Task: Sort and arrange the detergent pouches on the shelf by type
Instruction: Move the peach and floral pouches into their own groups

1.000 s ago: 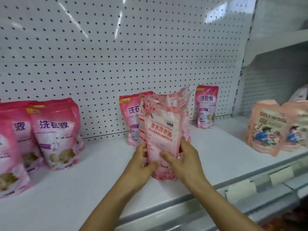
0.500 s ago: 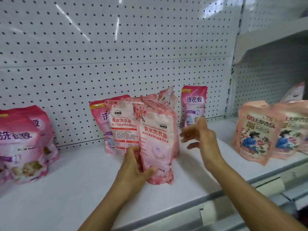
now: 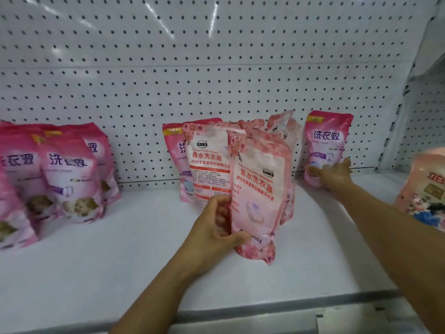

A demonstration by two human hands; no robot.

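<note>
Standing upright near the middle of the white shelf [image 3: 96, 261], a pale pink flowered pouch [image 3: 257, 196] is gripped at its lower left edge by the left hand [image 3: 216, 235], thumb across the front and fingers curled behind it. Just behind it, and touching or nearly so, stands a second flowered pouch [image 3: 207, 165] with red print, and a third flowered pouch [image 3: 281, 126] shows only its top behind the first one. A deeper pink pouch [image 3: 174, 150] stands behind the second, mostly hidden. To the right, against the pegboard wall [image 3: 216, 68], a lone dark pink pouch [image 3: 326, 141] stands upright; the right hand [image 3: 332, 174] reaches to its lower part, fingers on or round its base, though blur leaves it unclear whether they have closed on it. At the left end of the shelf a group of dark pink pouches [image 3: 67, 174] leans together, overlapping. At the far right edge an orange-pink pouch [image 3: 426, 189] with a picture on it is partly out of view and blurred.
</note>
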